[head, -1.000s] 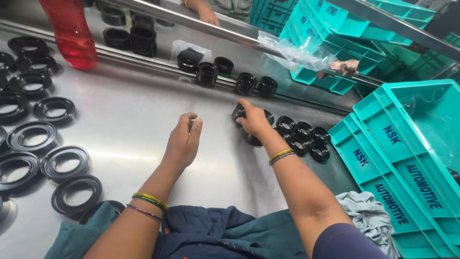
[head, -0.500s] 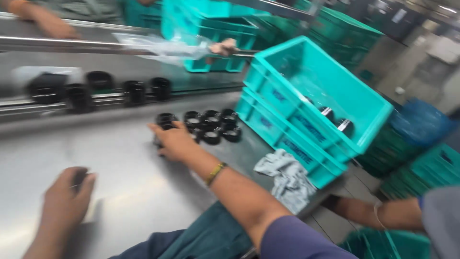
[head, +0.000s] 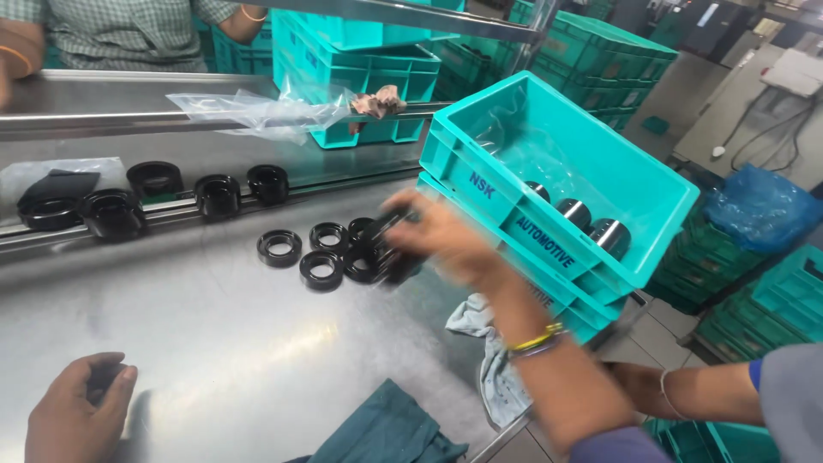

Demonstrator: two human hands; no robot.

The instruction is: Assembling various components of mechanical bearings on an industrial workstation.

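Observation:
My right hand (head: pixel 441 238) is blurred in motion above the steel table (head: pixel 214 343), just in front of the teal crate (head: pixel 557 163). Its fingers close on a short stack of black rubber rings (head: pixel 393 253). Several more black rings (head: pixel 321 268) lie flat on the table just left of that hand. My left hand (head: pixel 73 418) rests on the table at the lower left, fingers curled around a small dark part (head: pixel 107 377). Shiny metal cylinders (head: pixel 591 221) stand inside the teal crate.
Larger black cup-shaped parts (head: pixel 111 214) sit along a rail at the back. A clear plastic bag (head: pixel 249 107) lies on the upper shelf. A grey rag (head: pixel 480 343) hangs off the table edge. Another person's arm (head: pixel 686 390) reaches in at lower right; more teal crates are stacked behind.
The view has swung to the right. My right hand has lifted off the cluster of rings with some in its grip and moved toward the teal crate. My left hand stays low on the table.

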